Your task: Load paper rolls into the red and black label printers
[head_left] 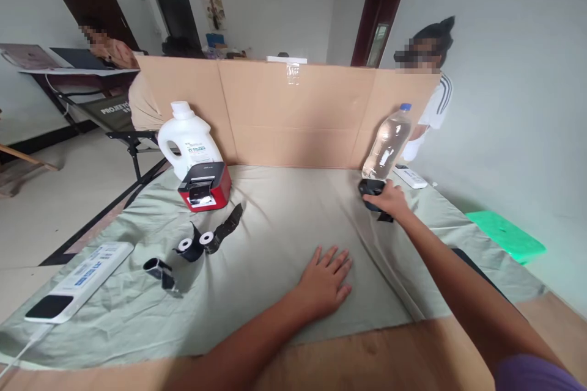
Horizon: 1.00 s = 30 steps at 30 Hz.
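Note:
My left hand [324, 284] lies flat on the green-grey cloth [284, 220], palm down with fingers spread, holding nothing. Farther off at the right, my right hand [389, 198] grips a small black box-like device [372, 188] on the cloth; its kind is unclear. A dark strip [385, 217] shows just below that device. Left of my hands are two rolls of dark paper with white cores, a nearer roll [187, 248] and one with a loose tail [208, 241]. A curled black strip [160, 273] lies close by. Behind them stands a red and black printer [206, 186].
A white jug [188, 140] and a clear bottle [389, 143] stand before a cardboard screen [298, 116]. White power strips lie at left [85, 281] and right [409, 176]. A green stool [507, 235] is at the right. Two people are beyond the screen.

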Each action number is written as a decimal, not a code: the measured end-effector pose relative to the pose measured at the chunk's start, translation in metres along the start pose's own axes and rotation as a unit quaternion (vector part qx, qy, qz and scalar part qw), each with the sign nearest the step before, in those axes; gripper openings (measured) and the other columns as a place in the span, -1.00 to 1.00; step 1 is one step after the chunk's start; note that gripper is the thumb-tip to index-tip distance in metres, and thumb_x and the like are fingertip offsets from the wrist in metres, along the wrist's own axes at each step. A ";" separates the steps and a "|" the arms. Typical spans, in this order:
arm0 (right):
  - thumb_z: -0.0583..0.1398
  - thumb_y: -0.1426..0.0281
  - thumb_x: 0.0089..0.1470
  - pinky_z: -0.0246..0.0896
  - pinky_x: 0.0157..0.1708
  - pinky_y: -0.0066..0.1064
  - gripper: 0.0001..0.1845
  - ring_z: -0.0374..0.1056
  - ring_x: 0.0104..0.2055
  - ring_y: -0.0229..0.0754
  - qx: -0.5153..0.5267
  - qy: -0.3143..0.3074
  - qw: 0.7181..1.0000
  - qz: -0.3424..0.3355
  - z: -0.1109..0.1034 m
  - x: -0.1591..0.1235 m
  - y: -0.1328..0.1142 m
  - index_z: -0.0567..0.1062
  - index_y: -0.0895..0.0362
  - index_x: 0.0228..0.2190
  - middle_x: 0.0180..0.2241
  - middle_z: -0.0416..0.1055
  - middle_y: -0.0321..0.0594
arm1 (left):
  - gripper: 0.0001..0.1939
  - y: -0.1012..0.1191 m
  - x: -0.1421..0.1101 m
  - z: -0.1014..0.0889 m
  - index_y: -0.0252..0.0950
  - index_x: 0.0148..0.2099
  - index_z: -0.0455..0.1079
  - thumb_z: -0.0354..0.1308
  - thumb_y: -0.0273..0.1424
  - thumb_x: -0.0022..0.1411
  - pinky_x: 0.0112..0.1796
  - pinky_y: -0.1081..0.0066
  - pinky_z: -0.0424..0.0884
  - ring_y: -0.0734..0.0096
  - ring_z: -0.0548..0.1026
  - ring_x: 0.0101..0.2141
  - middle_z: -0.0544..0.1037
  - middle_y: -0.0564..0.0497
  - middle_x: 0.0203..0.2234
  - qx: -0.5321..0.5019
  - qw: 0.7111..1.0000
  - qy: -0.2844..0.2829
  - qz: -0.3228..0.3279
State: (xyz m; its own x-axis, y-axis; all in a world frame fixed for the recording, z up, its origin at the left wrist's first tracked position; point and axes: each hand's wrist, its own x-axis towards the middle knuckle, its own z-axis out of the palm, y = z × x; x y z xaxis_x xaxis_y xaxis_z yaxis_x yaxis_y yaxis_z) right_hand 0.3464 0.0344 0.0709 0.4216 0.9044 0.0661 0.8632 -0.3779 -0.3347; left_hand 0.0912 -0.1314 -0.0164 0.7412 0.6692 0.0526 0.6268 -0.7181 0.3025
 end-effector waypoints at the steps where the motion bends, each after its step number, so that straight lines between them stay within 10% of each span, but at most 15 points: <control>1: 0.32 -0.07 -0.13 0.25 0.06 -0.05 0.06 0.25 0.18 0.29 0.006 0.001 0.999 -0.037 0.004 -0.019 -0.018 0.13 0.21 0.24 0.12 0.23 0.25 | -0.36 0.000 0.000 0.001 -0.20 0.47 -0.07 -0.35 -0.06 0.48 0.34 -0.15 -0.13 0.09 -0.07 0.41 0.00 0.00 0.43 0.005 1.000 0.007 -0.002; 7: 0.31 0.00 -0.15 0.24 0.00 -0.08 0.14 0.21 0.16 0.26 0.009 -0.030 0.991 -0.131 0.041 -0.111 -0.117 -0.04 0.03 0.34 0.09 0.20 0.09 | -0.39 -0.003 0.003 0.011 -0.24 0.43 0.05 -0.24 -0.09 0.47 0.33 -0.16 -0.08 0.04 -0.02 0.40 0.12 -0.04 0.40 0.021 0.999 0.028 0.001; 14: 0.33 0.04 -0.13 0.24 -0.03 -0.01 0.16 0.17 0.14 0.28 0.032 -0.042 0.994 -0.091 0.076 -0.144 -0.153 -0.06 0.05 0.36 0.10 0.16 0.16 | -0.46 -0.005 0.004 0.013 -0.23 0.36 0.19 -0.19 -0.16 0.46 0.33 -0.12 -0.07 0.06 0.18 0.32 0.33 -0.09 0.29 0.014 0.999 0.035 0.009; 24: 0.27 -0.08 -0.01 0.38 -0.21 -0.18 0.27 0.49 -0.12 0.10 0.281 -0.198 0.937 -0.059 0.054 -0.156 -0.088 -0.30 0.15 0.40 0.12 0.34 0.20 | -0.43 0.000 -0.008 0.009 -0.26 0.38 0.16 -0.19 -0.13 0.46 0.33 -0.07 -0.04 0.08 0.05 0.37 0.21 -0.09 0.35 0.011 0.999 0.050 0.000; 30: 0.31 0.28 -0.01 0.33 -0.48 -0.37 -0.09 0.46 -0.47 -0.17 0.438 -0.260 0.860 -0.024 0.064 -0.171 -0.059 0.09 0.20 0.29 -0.22 0.56 -0.08 | -0.44 0.006 -0.013 -0.001 -0.25 0.38 0.16 -0.15 -0.14 0.45 0.34 -0.03 -0.08 0.10 0.03 0.38 0.19 -0.11 0.36 0.003 0.999 0.048 -0.011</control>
State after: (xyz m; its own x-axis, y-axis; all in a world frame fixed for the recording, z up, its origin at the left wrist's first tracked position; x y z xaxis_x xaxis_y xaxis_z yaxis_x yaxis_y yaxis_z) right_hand 0.2059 -0.0850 0.0197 0.0142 0.9671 -0.2541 0.2391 -0.2501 -0.9382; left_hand 0.0854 -0.1443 -0.0144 0.7017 0.6993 0.1366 0.6437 -0.7044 0.2993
